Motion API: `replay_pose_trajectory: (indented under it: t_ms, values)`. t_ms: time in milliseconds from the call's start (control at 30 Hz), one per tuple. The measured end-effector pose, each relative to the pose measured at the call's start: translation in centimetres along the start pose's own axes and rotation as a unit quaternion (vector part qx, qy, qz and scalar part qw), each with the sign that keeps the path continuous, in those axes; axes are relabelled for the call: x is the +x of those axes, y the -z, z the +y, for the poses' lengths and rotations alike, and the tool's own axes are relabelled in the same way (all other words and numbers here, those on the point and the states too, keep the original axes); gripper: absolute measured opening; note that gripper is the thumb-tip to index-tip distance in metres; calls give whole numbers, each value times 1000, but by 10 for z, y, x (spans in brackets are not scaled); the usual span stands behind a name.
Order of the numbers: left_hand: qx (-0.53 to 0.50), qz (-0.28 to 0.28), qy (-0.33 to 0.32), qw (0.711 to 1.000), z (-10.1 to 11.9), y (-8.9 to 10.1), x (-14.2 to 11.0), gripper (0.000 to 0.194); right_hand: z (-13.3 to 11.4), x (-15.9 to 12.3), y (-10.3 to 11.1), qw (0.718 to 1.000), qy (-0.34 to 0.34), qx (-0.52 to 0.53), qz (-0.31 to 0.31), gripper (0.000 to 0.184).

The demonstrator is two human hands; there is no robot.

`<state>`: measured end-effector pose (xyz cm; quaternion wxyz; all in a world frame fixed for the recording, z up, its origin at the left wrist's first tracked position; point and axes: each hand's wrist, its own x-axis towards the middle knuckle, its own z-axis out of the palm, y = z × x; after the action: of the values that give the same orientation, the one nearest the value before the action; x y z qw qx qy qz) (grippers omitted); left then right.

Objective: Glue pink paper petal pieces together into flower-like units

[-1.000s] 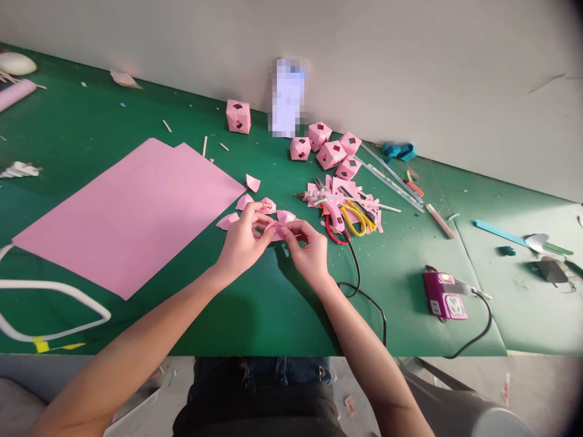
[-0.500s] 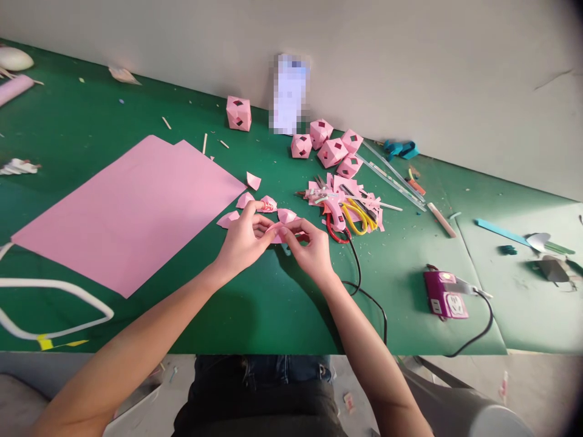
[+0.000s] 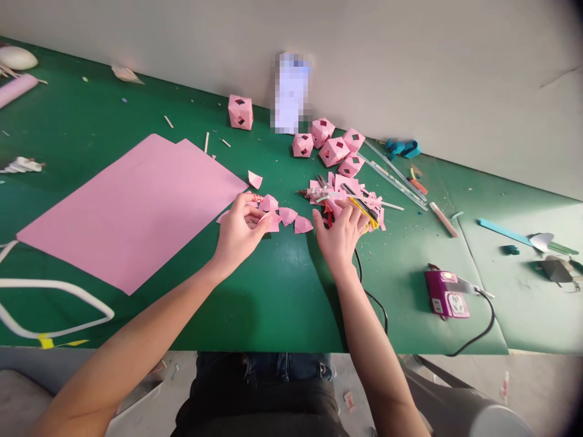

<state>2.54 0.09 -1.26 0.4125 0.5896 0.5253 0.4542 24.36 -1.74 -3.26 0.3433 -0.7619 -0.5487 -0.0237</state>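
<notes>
Between the thumb and fingers of my left hand (image 3: 240, 230) is a pink paper piece (image 3: 274, 223). Several small folded pink pieces (image 3: 287, 215) lie on the green table just beyond and beside it. My right hand (image 3: 342, 237) is over the pink hot glue gun (image 3: 336, 206), thumb and fingers apart; the hand hides the gun's handle, and whether the fingers touch it is unclear. Under the gun are pink paper scraps (image 3: 348, 182) and yellow-handled scissors (image 3: 372, 223), with a bit of red handle (image 3: 328, 213) showing beside my thumb.
Large pink sheets (image 3: 132, 212) cover the left of the table (image 3: 282, 303). Pink openwork paper balls (image 3: 334, 152) sit near the wall, by a phone (image 3: 291, 91). Clear strips (image 3: 396, 179) lie right of them. A black cord (image 3: 376, 303) and a purple power socket (image 3: 446, 295) are at right.
My right hand has let go of the pink paper and moved right, over the glue gun, its fingers spreading. The left hand keeps the paper piece at nearly the same spot.
</notes>
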Motion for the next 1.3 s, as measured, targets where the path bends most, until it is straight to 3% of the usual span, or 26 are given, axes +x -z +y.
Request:
replay_pose_trajectory:
  t_ms: [100, 233, 367, 500, 633, 900, 1300]
  values:
    - [14, 6, -14, 1000, 0, 1, 1, 31, 20, 9, -10, 996, -32, -84, -2, 62]
    - [10, 3, -19, 1000, 0, 2, 1, 30, 29, 14, -17, 993, -42, -107, -21, 44]
    - [9, 10, -24, 1000, 1, 2, 1, 30, 23, 16, -12, 997, -40, -59, 16, 32]
    - [-10, 16, -24, 1000, 0, 5, 4, 33, 12, 10, -2, 998, -35, 44, 14, 37]
    - [-19, 25, -12, 999, 0, 7, 7, 35, 1, 0, 6, 997, 1, 80, -7, 48]
    - [-24, 28, -2, 999, 1, 9, 7, 36, -9, -6, 10, 995, 78, 50, -27, 39]
    - [-7, 38, -24, 999, -2, 7, 8, 36, 0, -8, 3, 989, 141, -11, 38, 35]
